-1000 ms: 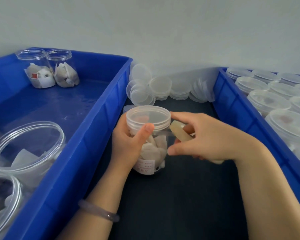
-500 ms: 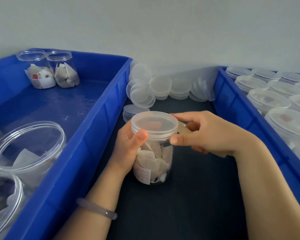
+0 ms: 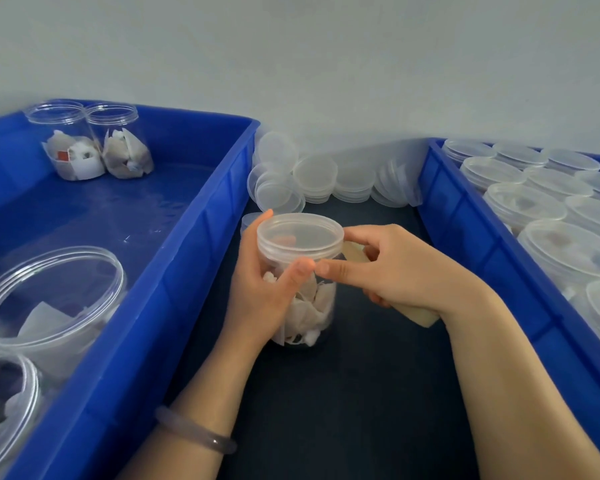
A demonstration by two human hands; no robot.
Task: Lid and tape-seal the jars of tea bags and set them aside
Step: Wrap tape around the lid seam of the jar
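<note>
Head view: wrapping light, likely slick jar (image 3: 312, 306) with left grip (image 3: 264, 292), clutching tape roll (image 3: 418, 315) in right grip (image 3: 402, 271); best held below lid (image 3: 300, 237), gently.

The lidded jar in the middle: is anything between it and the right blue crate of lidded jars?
The right hand, holding a beige roll of tape beside the clear plastic jar of tea bags, and the near wall of the blue plastic crate, which the jar must be lifted over. The left hand grips the jar.

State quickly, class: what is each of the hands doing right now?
Left hand: grips the lidded jar.
Right hand: holds the tape roll beside the jar.
</note>
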